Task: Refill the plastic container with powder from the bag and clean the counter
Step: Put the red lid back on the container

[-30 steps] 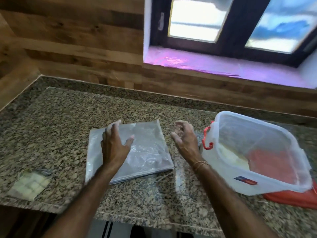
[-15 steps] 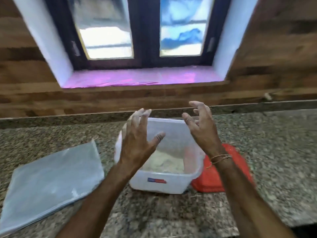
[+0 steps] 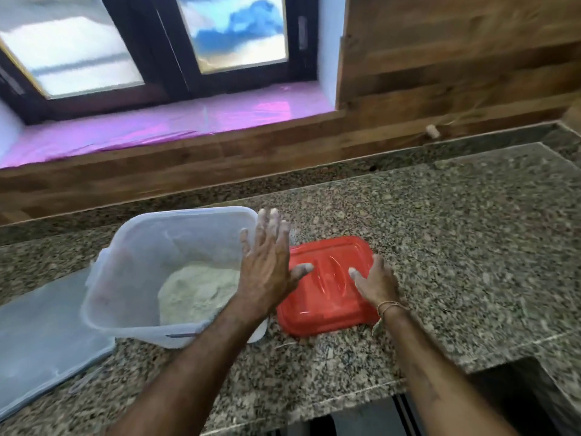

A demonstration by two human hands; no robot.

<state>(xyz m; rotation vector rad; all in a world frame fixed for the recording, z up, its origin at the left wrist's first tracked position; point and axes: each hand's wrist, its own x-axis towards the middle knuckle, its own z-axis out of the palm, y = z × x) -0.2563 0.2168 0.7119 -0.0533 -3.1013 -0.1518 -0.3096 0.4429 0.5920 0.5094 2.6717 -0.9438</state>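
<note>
The bag (image 3: 47, 338) lies flat at the far left of the desk (image 3: 456, 247), and any powder clinging to it could shake out onto the stone when it is lifted. Next to it stands the open container (image 3: 125, 265), with a heap of powder (image 3: 198, 291) in its bottom. The left hand (image 3: 267, 262) hovers at the container's right rim, its grip apart and its fingers straight and dusted white. A careless swing there could knock the wall and spill powder. The red lid (image 3: 327, 297) lies just beside the container. The right hand (image 3: 377, 283) rests on its right edge with the thumb on top. Whether that grip has closed under the edge I cannot tell. With floury fingers on one edge only, the lid might slip or tilt and bump the container.

Half a second ago both hands were raised and spread above the container. Since then the right has dropped onto the lid, the left has shifted to the rim, and the view has swung right.
</note>
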